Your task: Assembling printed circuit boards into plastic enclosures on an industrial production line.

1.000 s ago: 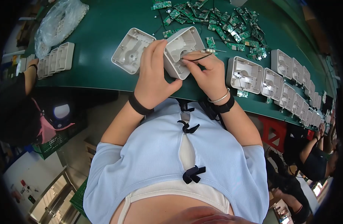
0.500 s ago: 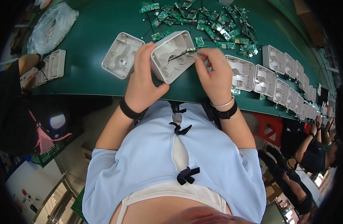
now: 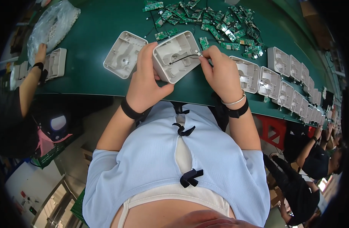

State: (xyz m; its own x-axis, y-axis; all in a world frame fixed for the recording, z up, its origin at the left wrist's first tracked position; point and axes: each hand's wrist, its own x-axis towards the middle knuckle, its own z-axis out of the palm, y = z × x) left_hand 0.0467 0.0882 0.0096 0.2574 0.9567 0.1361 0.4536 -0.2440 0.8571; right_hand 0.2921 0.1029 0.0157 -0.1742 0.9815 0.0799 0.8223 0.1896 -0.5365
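My left hand point(image 3: 144, 78) is closed on the left side of a white plastic housing point(image 3: 166, 72), tilted with its open side up. A thin black cable point(image 3: 182, 58) runs from inside the housing to its right rim. At that rim my right hand point(image 3: 223, 76) pinches the cable's end, where a small light-coloured piece shows. Whether a circuit board sits behind those fingers I cannot tell. A second open white housing point(image 3: 125, 57) lies on the table just left of my left hand.
Several green circuit boards point(image 3: 216, 28) are heaped at the far side of the green table point(image 3: 94, 41). Rows of white housings point(image 3: 268, 81) extend rightward. A clear plastic bag point(image 3: 51, 28) stands far left, near a co-worker's hand point(image 3: 39, 55) and more housings point(image 3: 56, 62). Other people work at far right.
The green board that showed at my right fingertips is out of sight. My right hand has shifted slightly right and down, and the cable now arches. The co-worker's hand at left has moved toward the bag.
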